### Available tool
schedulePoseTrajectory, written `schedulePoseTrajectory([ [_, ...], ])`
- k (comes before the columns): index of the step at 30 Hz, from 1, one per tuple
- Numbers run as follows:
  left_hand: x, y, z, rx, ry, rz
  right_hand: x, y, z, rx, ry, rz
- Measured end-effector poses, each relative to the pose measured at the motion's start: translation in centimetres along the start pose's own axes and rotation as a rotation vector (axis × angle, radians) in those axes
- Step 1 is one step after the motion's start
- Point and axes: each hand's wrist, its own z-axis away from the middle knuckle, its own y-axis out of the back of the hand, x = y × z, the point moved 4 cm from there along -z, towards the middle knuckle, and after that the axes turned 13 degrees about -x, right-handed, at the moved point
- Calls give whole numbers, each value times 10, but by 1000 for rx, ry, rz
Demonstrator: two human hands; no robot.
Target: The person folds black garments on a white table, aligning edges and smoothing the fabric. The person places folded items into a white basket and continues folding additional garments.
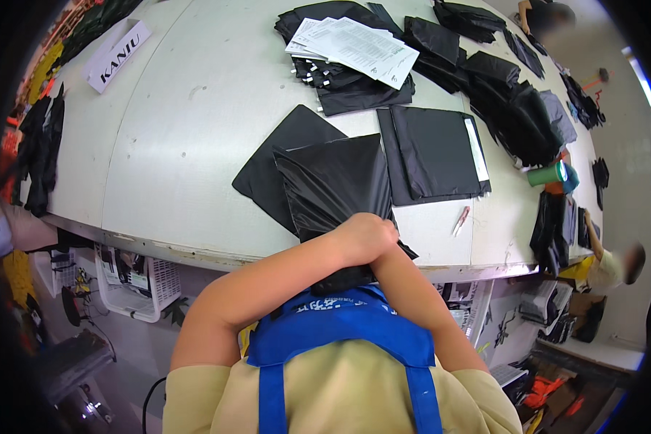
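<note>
A glossy black plastic bag [333, 173] lies at the table's front edge, its lower part hanging toward my blue apron. Beneath it, a flat matte black piece [264, 173] shows to the left. My left hand [365, 235] is closed in a fist at the right edge of the bag and appears to grip it. My right forearm comes up from the lower right and meets the left hand there. Most of my right hand [392, 244] is covered, so its fingers do not show. Right of the bag rests a folded black garment [441, 152] with a white strip.
Printed white papers [362, 47] top a black stack at the back. More black folded pieces [513, 108] line the right side. A small red-handled tool [461, 219] and a green roll [546, 174] lie to the right. White baskets [134, 282] sit under the table. Other people are farther off.
</note>
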Motion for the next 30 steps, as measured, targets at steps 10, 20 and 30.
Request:
schedulePoseTrajectory([
  [10,-63,-82,147,706,793,1185,-12,59,69,-210,45,-475],
  [20,-26,-73,140,349,524,1794,47,22,80,-44,-502,-1377],
  [30,-60,-66,136,125,667,1603,63,25,110,347,-585,-957],
])
